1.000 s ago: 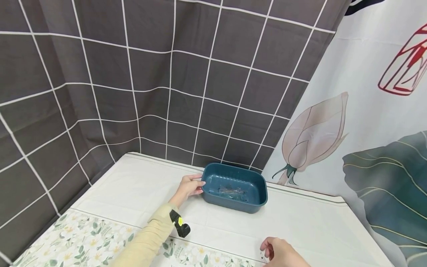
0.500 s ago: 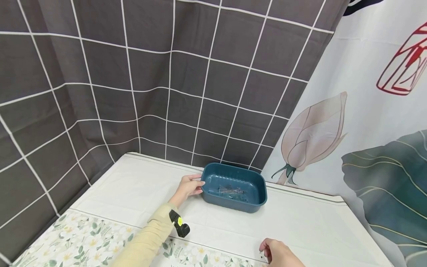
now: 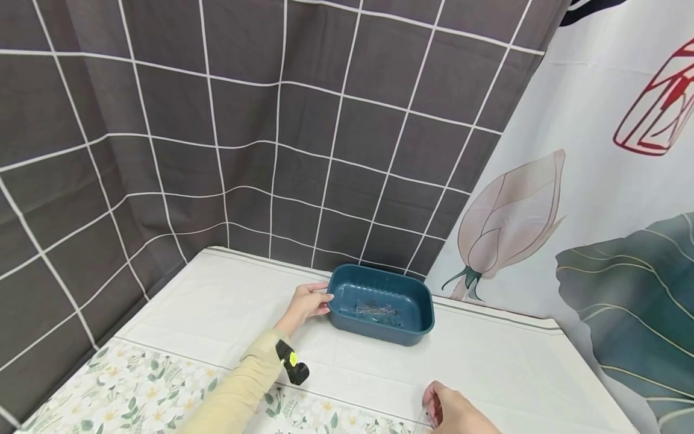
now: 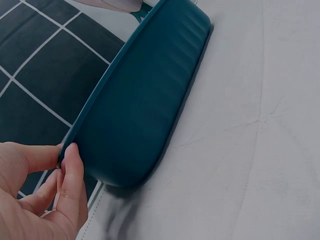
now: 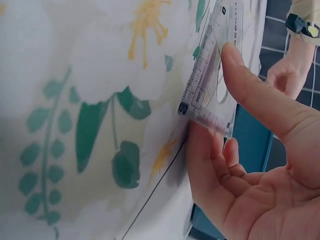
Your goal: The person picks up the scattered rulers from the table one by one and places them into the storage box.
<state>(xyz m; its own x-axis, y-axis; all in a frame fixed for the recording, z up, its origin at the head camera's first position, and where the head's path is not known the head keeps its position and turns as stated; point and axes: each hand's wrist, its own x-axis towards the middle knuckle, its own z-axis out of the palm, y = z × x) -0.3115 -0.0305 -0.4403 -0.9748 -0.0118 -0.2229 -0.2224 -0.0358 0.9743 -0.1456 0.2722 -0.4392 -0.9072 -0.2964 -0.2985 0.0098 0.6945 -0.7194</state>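
Note:
A dark teal plastic basin (image 3: 374,333) sits near the back edge of the table, with several thin clear pieces (image 3: 375,310) lying on its floor, too small to identify. My left hand (image 3: 308,303) pinches the left end of its rim, and the left wrist view shows thumb and fingers on the basin's (image 4: 130,105) edge. At the table's front, my right hand (image 3: 458,411) holds a clear plastic ruler (image 5: 207,92) between thumb and fingers. Black scale marks and printed lettering show on the ruler in the right wrist view; its far end is cut off there.
White cloth (image 3: 228,301) covers the table, with a floral strip (image 3: 130,386) along the front. A dark grid-patterned curtain (image 3: 244,120) hangs right behind the basin. At the right hangs a white curtain with plant prints (image 3: 509,211). A black wrist camera (image 3: 293,363) sits on my left sleeve.
My right hand has shifted and turned very slightly at the table's front. My left hand and the basin have stayed in place.

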